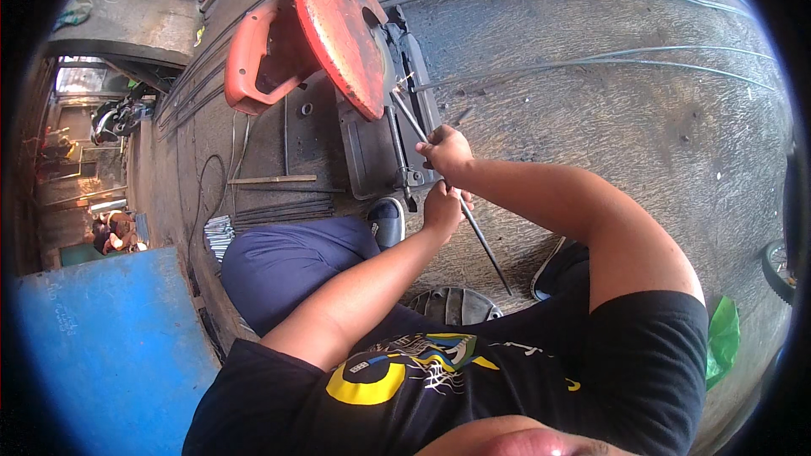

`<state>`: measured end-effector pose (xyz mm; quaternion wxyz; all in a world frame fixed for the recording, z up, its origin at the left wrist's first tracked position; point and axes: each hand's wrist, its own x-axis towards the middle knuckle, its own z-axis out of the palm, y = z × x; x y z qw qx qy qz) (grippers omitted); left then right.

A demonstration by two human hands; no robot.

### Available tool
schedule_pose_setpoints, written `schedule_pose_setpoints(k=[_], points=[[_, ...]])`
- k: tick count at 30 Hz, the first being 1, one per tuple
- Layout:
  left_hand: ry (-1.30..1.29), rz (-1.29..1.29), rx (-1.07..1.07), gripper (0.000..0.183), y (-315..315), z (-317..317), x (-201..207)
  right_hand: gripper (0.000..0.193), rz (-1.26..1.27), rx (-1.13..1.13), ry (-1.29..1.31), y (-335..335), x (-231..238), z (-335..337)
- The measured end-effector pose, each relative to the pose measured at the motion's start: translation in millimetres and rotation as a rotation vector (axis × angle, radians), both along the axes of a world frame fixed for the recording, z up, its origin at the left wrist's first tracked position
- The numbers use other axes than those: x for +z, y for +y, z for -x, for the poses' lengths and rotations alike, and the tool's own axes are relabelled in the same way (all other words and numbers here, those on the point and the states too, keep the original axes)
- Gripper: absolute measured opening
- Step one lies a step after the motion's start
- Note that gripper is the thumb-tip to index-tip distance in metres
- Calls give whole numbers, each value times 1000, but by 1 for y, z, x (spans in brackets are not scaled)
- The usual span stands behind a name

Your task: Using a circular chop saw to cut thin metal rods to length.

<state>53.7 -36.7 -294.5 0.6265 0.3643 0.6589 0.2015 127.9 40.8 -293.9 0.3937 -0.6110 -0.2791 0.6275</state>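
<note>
The right hand (448,154) and left hand (445,209) are each clamping their grip around the rod (487,251), which is running from eleven o'clock to five. Its upper end is reaching the saw (338,34) at eleven; its lower end is pointing near the right shoe (549,270). The base (361,156) is edging the hands at ten, while floor (642,118) is spreading toward three, thin bars (583,62) crossing it toward one.

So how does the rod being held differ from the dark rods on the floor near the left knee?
The held rod is one piece; the dark rods lie several together.
The held rod slants toward the red saw; the dark rods run nearly level across the picture.
The held rod looks partly lighter than the dark rods.
Both are long and thin.
</note>
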Motion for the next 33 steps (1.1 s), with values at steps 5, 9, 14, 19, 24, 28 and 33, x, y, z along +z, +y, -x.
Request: schedule_pose_setpoints(k=[5,9,14,19,24,28,33], points=[[-4,24,48,17,3,6,-9,21,26,36,-1,5,1,0],[49,19,-17,19,1,10,-13,19,38,124,80,5,-4,0],[-9,26,-32,19,1,10,-12,21,81,123,240,8,-8,-3],[0,66,1,18,3,8,-4,26,78,6,158,3,-4,0],[-17,50,-14,18,3,5,4,28,15,-28,38,0,1,2],[-21,15,-22,19,3,6,1,27,35,18,11,5,1,0],[27,5,27,19,0,9,-9,27,40,74,-6,4,3,-1]])
